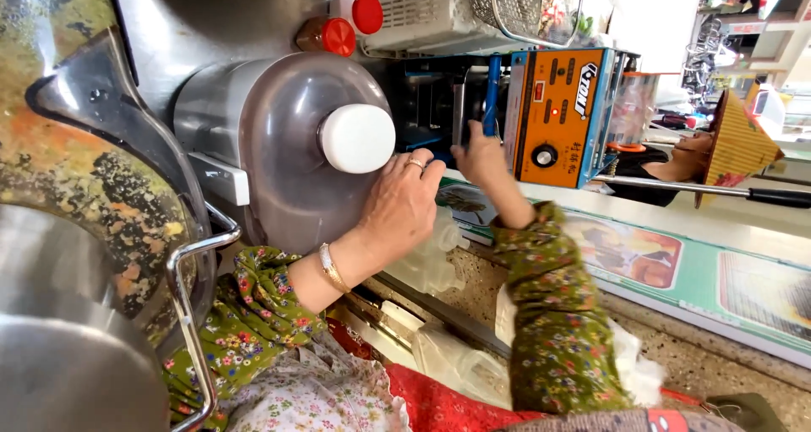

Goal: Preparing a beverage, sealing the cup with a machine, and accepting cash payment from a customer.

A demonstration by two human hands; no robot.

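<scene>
While the right hand [478, 155] reaches up to the blue vertical handle bar [492, 94] of the orange-fronted cup-sealing machine [557, 115], its fingers curl toward the bar — whether they have fully closed round it I cannot tell, since the back of the hand hides the grip. The left hand [401, 206], with a ring and a gold bracelet, lies loosely cupped against the side of the grey domed plastic lid with a white round knob [291, 136]; it seems to brace there and holds nothing. To work the bar well, I judge the grip should be firm and centred, the pull straight along the machine's slide, with the bracing hand kept clear of the pressing gap. Just below the hands lies crumpled clear plastic wrapping [431, 259] — best kept away from the mechanism. Two red-capped bottles [340, 27] stand beyond the lid, and a large steel pot with a wire handle [76, 347] sits near the left sleeve.
</scene>
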